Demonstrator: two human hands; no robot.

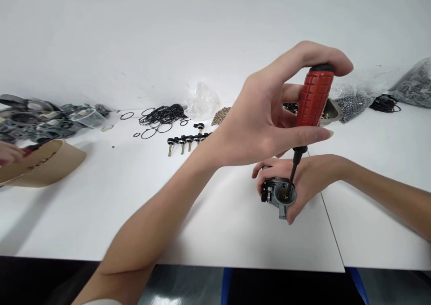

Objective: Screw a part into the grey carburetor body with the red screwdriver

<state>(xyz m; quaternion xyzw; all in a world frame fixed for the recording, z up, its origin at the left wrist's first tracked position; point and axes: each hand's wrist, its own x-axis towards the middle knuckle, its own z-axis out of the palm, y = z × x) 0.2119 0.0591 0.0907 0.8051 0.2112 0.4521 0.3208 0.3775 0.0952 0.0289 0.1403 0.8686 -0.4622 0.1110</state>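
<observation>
My left hand is closed around the red ribbed handle of a screwdriver, with the index finger over its black end cap. The shaft slants down, and its tip is inside the round bore of a small grey metal carburetor, at a small screw. My right hand grips the carburetor from behind and the right side, holding it at the tabletop with the bore facing up. The fingers hide part of its body.
Behind my left arm are several black-topped brass pieces, black rubber rings, a clear plastic bag and small brass parts. A metal tray stands behind the screwdriver. At left, another person's hand is over a tan container.
</observation>
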